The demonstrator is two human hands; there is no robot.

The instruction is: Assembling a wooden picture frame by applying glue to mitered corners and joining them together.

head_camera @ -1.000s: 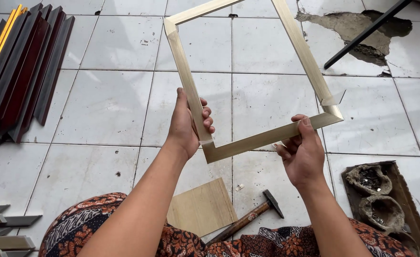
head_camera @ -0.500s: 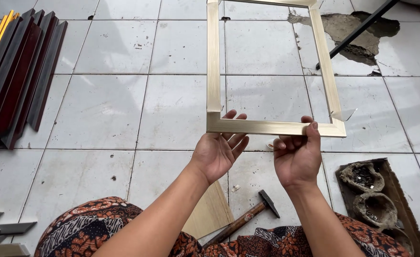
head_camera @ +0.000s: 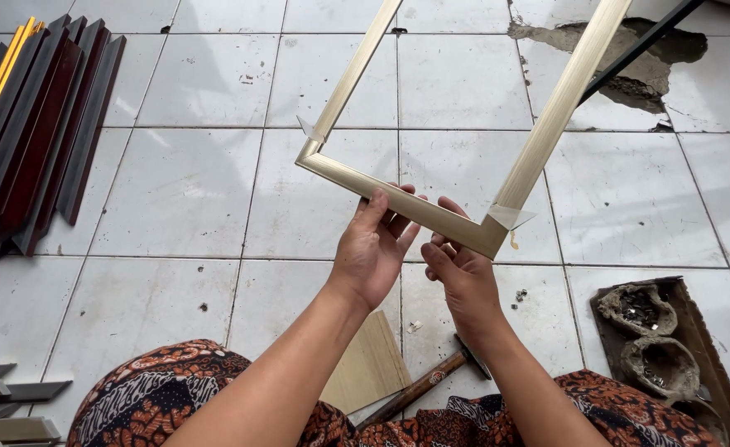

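I hold a pale gold picture frame (head_camera: 539,141) up above a white tiled floor, its near side slanting down to the right. My left hand (head_camera: 373,244) grips the near rail from below, fingers wrapped over its edge. My right hand (head_camera: 456,269) pinches the same rail next to the near right corner, where a bit of clear tape sticks out. A second tape tab shows at the near left corner. The frame's far side runs out of view at the top.
A stack of dark and maroon moulding strips (head_camera: 30,132) lies at the left. A hammer (head_camera: 427,382) and a thin wooden board (head_camera: 373,372) lie by my patterned lap. A box with two lumpy bundles (head_camera: 659,348) sits at the right. Broken tile (head_camera: 630,66) at top right.
The frame has been turned in my hands, its near rail now sloping down to the right. Both hands have shifted along the rail and sit closer together near the right corner.
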